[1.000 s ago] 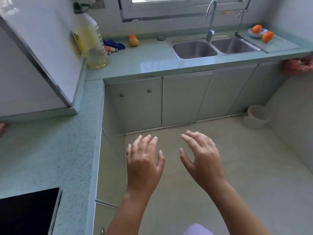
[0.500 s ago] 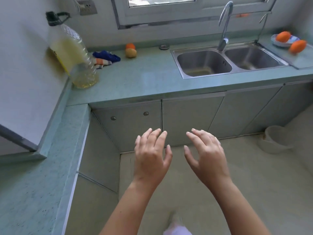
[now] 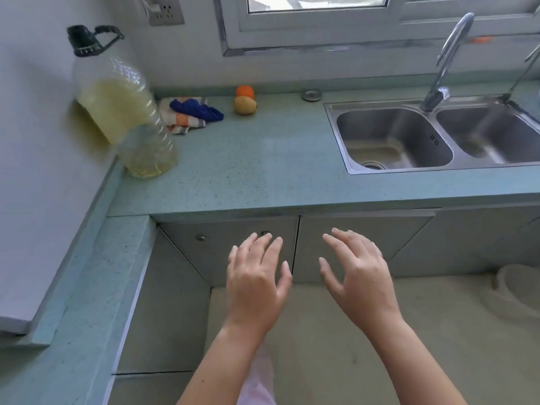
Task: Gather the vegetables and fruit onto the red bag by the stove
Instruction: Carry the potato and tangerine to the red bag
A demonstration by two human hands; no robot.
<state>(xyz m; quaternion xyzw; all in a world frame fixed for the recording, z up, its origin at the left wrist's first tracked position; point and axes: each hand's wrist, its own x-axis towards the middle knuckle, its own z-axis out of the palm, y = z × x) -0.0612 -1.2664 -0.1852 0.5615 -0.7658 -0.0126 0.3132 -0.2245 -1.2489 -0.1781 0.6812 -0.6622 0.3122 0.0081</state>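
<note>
At the back of the green counter, against the wall, an orange fruit (image 3: 245, 91) sits behind a yellowish round fruit (image 3: 245, 105). My left hand (image 3: 254, 280) and my right hand (image 3: 357, 276) hover side by side over the floor in front of the cabinet doors, palms down, fingers spread and holding nothing. Both hands are well short of the two fruits. The red bag and the stove are out of view.
A large oil bottle (image 3: 122, 112) stands in the counter's corner at left, with crumpled cloths (image 3: 190, 114) beside it. A double steel sink (image 3: 432, 138) with a tap (image 3: 447, 62) fills the right. A pale bin (image 3: 520, 290) stands on the floor at right.
The view has closed in on the sink counter and swung left; the stove corner and the oranges on the far right dropped out of view. Both hands stay open and empty.
</note>
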